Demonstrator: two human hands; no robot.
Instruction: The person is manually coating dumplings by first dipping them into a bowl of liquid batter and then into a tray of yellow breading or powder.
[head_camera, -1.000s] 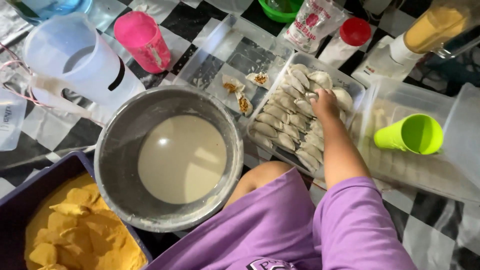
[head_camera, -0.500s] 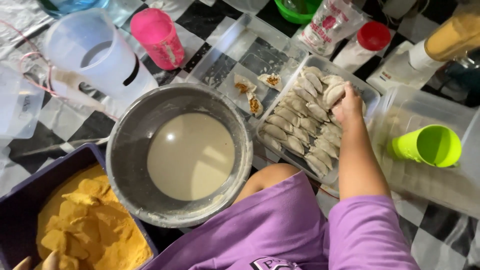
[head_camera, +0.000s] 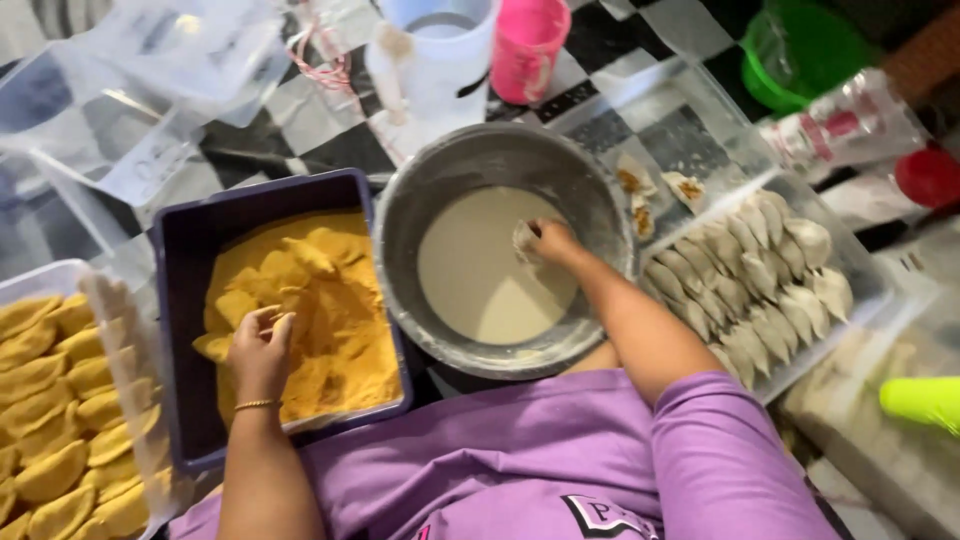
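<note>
Holding: the right hand (head_camera: 555, 242) grips a pale uncooked dumpling (head_camera: 526, 240) in closed fingertips, just above or at the surface of the batter; contact with the liquid cannot be confirmed.
Batter bowl: a round metal bowl (head_camera: 420, 200) sits at centre, partly filled with smooth beige batter (head_camera: 480, 280), its inner wall smeared.
Left hand: the left hand (head_camera: 260, 345) rests in the orange crumbs, fingers curled loosely inward; whether it has hold of a piece cannot be told.
Wrist: a thin gold bracelet (head_camera: 256, 404) circles the left wrist.
Crumb tub: a dark purple rectangular tub (head_camera: 185, 300), just left of the bowl, holds orange breadcrumbs (head_camera: 330, 330) with coated pieces lying among them.
Finished pieces: a clear container (head_camera: 110, 330) at far left is stacked with orange-coated dumplings (head_camera: 50, 400).
Raw stock: a clear tray (head_camera: 850, 310) right of the bowl carries rows of uncoated dumplings (head_camera: 760, 270), close-packed.
Scraps: a few broken pieces with filling showing (head_camera: 660, 190) lie on a clear lid between bowl and tray.
Surroundings: a white jug (head_camera: 435, 60) and a pink cup (head_camera: 527, 45) stand beyond the bowl on a black-and-white chequered cloth (head_camera: 320, 120).
Clothing: a purple shirt (head_camera: 520, 460) fills the lower frame.
</note>
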